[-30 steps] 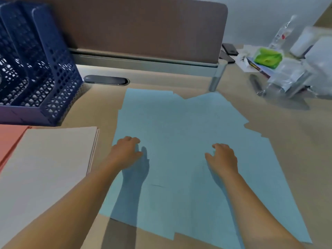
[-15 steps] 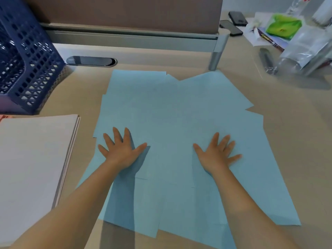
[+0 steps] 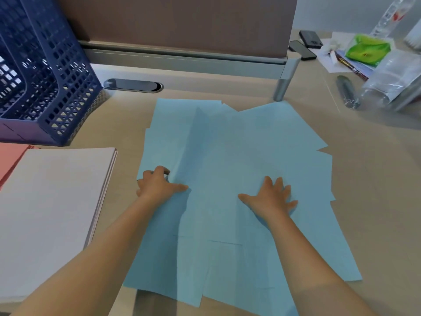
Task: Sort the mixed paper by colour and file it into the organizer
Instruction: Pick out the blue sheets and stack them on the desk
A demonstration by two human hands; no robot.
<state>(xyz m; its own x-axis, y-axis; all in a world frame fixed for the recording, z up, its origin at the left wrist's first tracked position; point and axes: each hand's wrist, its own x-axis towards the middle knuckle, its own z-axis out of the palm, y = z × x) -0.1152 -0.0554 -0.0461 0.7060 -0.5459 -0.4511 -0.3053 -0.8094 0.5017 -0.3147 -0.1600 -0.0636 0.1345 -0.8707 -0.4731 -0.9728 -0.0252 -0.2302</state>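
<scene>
Counter: we see a beige laminate counter point(image 3: 364, 179) with a brown divider panel point(image 3: 182, 19) at its far edge.
Blue paper: loose light-blue paper sheets point(image 3: 239, 144) lie fanned and overlapping mid-counter.
White paper: a squared stack of white paper point(image 3: 52, 201) sits left of them, over a salmon-pink paper stack point(image 3: 10, 158).
Organizer: a dark-blue perforated plastic organizer point(image 3: 57, 76) stands far left.
Left hand: our left hand point(image 3: 157, 185) has its grip curled, pinching the blue sheets' left edge, which lifts.
Right hand: our right hand point(image 3: 273, 197) lies spread flat, pressing the blue sheets.
</scene>
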